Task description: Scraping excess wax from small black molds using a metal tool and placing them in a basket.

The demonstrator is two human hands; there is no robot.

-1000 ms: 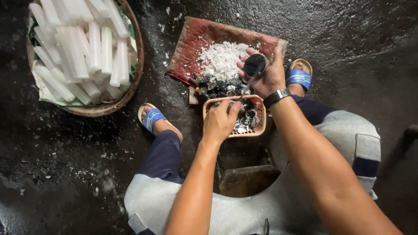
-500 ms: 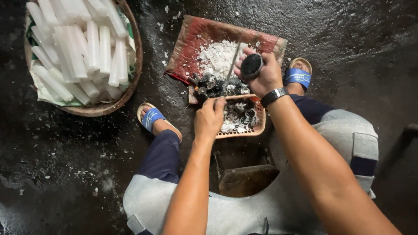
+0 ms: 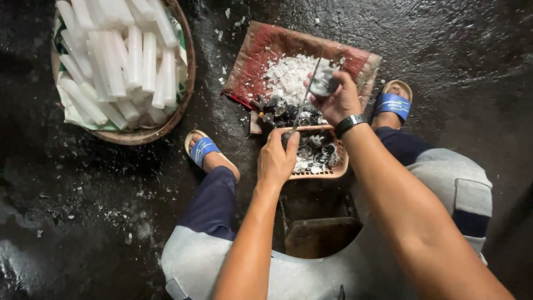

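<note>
While the person sits low over a wet, dark floor (image 3: pixel 444 50), the right hand (image 3: pixel 336 100) is raised above a reddish board (image 3: pixel 261 50) with its fingers curled tight around a small pale-grey rounded piece (image 3: pixel 323 82). A thin metal blade (image 3: pixel 307 95) slants down from that hand toward the small orange basket (image 3: pixel 340 166); which hand holds the blade cannot be told. The left hand (image 3: pixel 277 158) rests at the near-left rim of the basket, fingers bent inward and closed over something at the blade's lower end, the object itself hidden. Inside the basket lie mixed white and dark fragments (image 3: pixel 313 153). On the board sits a heap of white shavings (image 3: pixel 288 75), with dark scraps (image 3: pixel 283 114) along its near edge, just beside the basket. A black wristband (image 3: pixel 350 123) circles the right wrist. Upper left, well apart from the hands, a round woven tray (image 3: pixel 186 72) holds many white peeled sticks (image 3: pixel 116 61). Feet in blue-strapped sandals (image 3: pixel 202 150) flank the basket and board on either side.
</note>
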